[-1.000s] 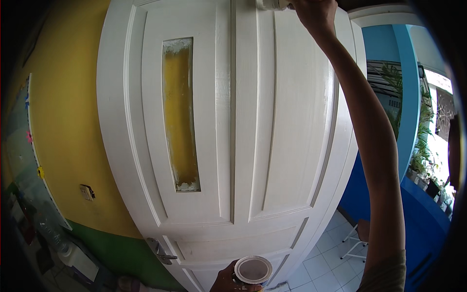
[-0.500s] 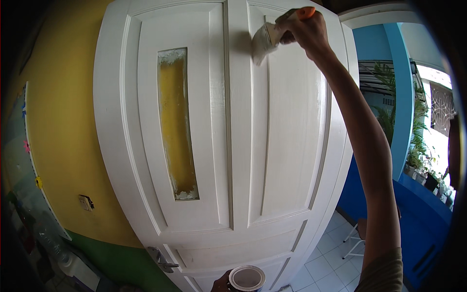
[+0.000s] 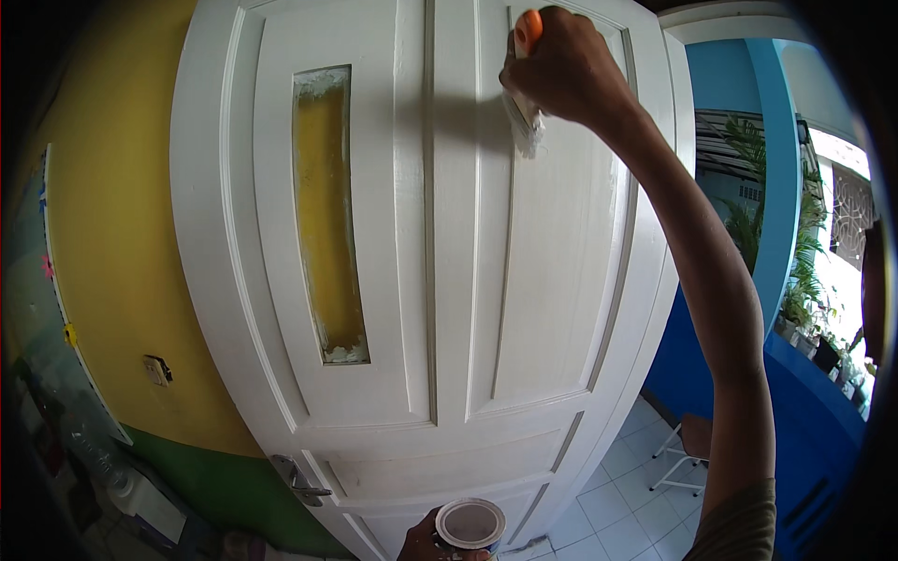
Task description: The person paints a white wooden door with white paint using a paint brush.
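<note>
High on a white panelled door (image 3: 449, 280), my right hand (image 3: 575, 70) grips a wide paintbrush (image 3: 527, 131) by its orange-tipped handle. The bristles, coated in white paint, point down against the left edge of the door's upper right panel (image 3: 552, 271). At the bottom of the view, my left hand (image 3: 421, 540) is wrapped round a paint can (image 3: 470, 524) with a pale rim. The inside of the can looks whitish. A narrow glass pane (image 3: 327, 215), smeared with white at both ends, is set in the door's left panel.
A metal door handle (image 3: 301, 481) juts from the lower left of the door. On the yellow wall (image 3: 112, 234) is a switch plate (image 3: 157, 370). Right of the door stand a small stool (image 3: 687, 449) on white tiles and a blue wall (image 3: 804, 421).
My right hand has brought the brush slightly right and down, turning the handle more upright. The view has shifted a little. My left hand still holds the can low down.
</note>
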`<state>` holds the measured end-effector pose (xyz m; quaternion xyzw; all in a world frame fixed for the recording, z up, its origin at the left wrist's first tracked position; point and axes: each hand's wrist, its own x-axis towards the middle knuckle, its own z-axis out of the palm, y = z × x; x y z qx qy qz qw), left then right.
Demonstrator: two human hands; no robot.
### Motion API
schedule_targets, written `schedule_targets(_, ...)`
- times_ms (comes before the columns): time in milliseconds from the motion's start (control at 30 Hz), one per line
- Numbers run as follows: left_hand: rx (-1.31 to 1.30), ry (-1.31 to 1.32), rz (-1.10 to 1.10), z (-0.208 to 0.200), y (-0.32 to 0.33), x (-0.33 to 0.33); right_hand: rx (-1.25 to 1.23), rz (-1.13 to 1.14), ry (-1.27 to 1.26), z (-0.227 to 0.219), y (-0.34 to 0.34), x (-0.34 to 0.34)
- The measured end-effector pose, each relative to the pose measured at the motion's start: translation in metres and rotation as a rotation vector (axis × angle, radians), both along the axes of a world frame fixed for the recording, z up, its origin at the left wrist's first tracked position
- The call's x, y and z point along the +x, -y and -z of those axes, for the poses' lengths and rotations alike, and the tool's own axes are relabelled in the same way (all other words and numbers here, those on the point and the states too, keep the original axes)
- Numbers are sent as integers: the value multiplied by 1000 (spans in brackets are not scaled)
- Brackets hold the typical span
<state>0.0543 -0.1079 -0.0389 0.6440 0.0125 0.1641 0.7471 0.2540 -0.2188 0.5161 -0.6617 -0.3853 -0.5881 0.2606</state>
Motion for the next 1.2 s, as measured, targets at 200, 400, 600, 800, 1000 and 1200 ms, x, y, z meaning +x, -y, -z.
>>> schedule_targets(200, 77, -44, 25, -22, 11, 3, 311, -224, 361, -71, -7, -6)
schedule_targets(400, 185, -79, -2, -20, 10, -4, -71, -80, 367, 120, 0, 19)
schedule_targets(600, 93, -92, 1, -20, -3, -13, -435, -124, -201, 340, 28, -23)
schedule_targets(800, 106, -113, -27, -17, -13, -20, -271, -253, -336, 260, 18, -2)
schedule_targets(1000, 57, -64, 17, -8, -7, -20, 183, -267, 54, 77, 11, 23)
schedule_targets(1200, -3, -95, 14, -1, -13, -27, 279, -611, 182, 119, 11, 67)
